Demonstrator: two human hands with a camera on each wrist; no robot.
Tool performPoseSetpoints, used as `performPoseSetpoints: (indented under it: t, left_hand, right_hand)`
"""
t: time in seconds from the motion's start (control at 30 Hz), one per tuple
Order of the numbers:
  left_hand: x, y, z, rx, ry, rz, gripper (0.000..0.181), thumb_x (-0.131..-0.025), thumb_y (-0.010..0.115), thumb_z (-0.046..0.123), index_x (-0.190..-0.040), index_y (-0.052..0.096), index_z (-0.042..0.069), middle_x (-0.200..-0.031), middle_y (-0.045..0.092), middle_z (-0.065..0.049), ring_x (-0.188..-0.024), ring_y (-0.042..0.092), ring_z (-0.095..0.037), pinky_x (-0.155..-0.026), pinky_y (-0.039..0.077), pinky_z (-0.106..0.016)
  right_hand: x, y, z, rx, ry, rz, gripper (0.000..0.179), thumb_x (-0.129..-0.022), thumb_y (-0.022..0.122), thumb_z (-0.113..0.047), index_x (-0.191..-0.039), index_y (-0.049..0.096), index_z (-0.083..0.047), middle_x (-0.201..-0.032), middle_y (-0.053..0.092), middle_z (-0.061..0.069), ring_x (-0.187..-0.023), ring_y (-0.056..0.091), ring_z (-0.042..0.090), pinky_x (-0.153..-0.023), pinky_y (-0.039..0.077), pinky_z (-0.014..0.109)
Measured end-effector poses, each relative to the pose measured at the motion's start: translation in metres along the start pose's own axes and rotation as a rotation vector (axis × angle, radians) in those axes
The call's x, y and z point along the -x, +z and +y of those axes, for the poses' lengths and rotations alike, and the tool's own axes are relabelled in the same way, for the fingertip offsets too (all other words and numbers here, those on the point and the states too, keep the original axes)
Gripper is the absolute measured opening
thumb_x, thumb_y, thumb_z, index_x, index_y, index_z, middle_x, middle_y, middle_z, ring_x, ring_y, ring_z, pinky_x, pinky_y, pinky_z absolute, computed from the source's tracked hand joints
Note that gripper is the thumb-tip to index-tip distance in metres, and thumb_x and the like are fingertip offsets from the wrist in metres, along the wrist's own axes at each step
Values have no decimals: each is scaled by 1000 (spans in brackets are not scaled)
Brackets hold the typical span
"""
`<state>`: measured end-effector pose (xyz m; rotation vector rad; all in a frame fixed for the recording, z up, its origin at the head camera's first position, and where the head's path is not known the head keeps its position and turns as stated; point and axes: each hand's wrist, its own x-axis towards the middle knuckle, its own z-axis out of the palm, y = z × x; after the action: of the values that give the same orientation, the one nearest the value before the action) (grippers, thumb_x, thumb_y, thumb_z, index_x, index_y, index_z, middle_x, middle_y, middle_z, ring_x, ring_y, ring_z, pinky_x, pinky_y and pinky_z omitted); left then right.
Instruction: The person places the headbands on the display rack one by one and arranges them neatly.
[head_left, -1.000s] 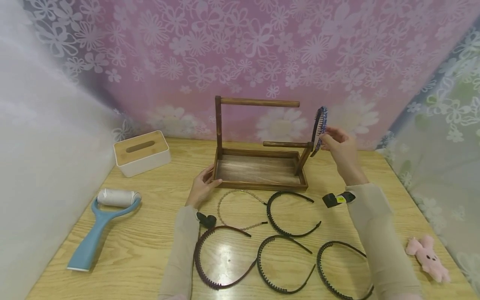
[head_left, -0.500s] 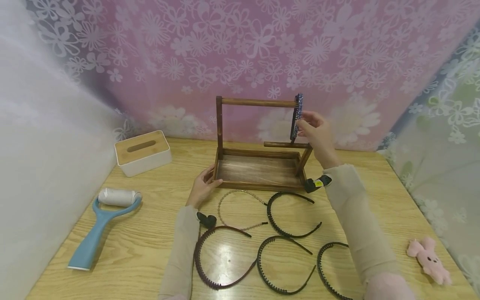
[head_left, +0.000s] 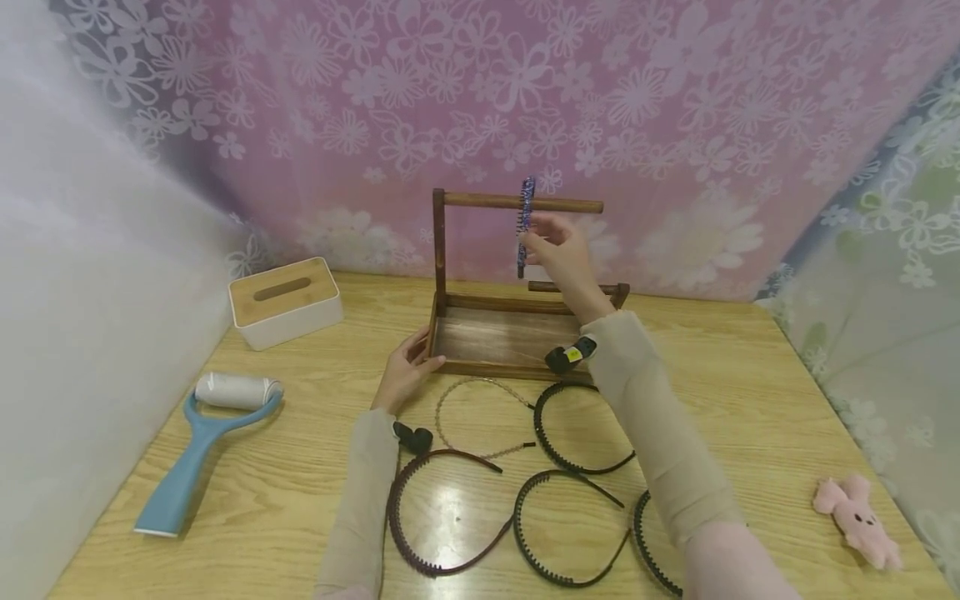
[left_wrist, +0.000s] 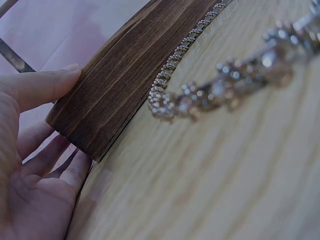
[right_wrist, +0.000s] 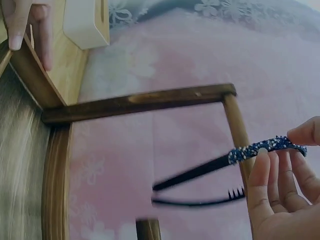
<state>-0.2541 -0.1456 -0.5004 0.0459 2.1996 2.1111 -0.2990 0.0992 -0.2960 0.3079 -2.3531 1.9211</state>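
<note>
A headband covered in blue glitter, with teeth inside its black band, is pinched at its decorated top between the thumb and fingers of my right hand. It straddles the upper bar of a dark wooden stand, around the middle of that bar. In the right wrist view, its two black ends point away from the hand. My left hand grips the left end of the stand's tray, thumb at the front corner. The left wrist view shows the thumb on the dark wood and fingers around its end.
Before the stand lie a beaded headband and several dark toothed headbands. A tissue box and a blue lint roller are at left. The stand's lower bar is under my right wrist. A pink plush toy lies at right.
My right hand has carried the blue headband leftward from outside the stand's right end, past the upper bar's free tip, to mid-bar. The left hand has stayed on the stand.
</note>
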Motion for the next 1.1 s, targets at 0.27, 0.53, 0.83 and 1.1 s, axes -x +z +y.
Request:
performPoseSetpoints:
  t: [0.27,0.53,0.83,1.1]
  left_hand:
    - [-2,1,2,-11,17,7,69,-90,70,10,-151,36,12,-161,24,-11,-146,31,-32,-120,37,-38]
    - [-1,2,1,21,-4,10,71,-90,70,9,-151,36,14,-160,25,-13,-145,32,-33,-118,39,-40]
    - [0,0,4,43,-24,-13,72,-90,70,10,-153,33,13,-161,22,-14,-147,29,-33,-119,37,-42]
    - [0,0,1,16,-17,17,70,-90,70,12,-151,36,15,-160,24,-12,-145,31,-34,-119,38,-41]
  right_hand:
    - [-15,40,-3,-41,18,-69,37,-94,61,-10,-130,58,0,-100,61,1,-82,61,12,-81,61,30]
    - [-25,75,0,-37,25,-95,37,-93,61,-7,-129,59,2,-99,62,6,-85,63,20,-84,62,36]
    - [-21,82,9,-13,72,-130,40,-96,61,-13,-134,56,-3,-119,62,17,-85,64,16,-85,62,34]
    - [-12,82,34,-32,99,-150,36,-97,56,-9,-132,56,1,-126,59,22,-109,62,34,-92,60,36]
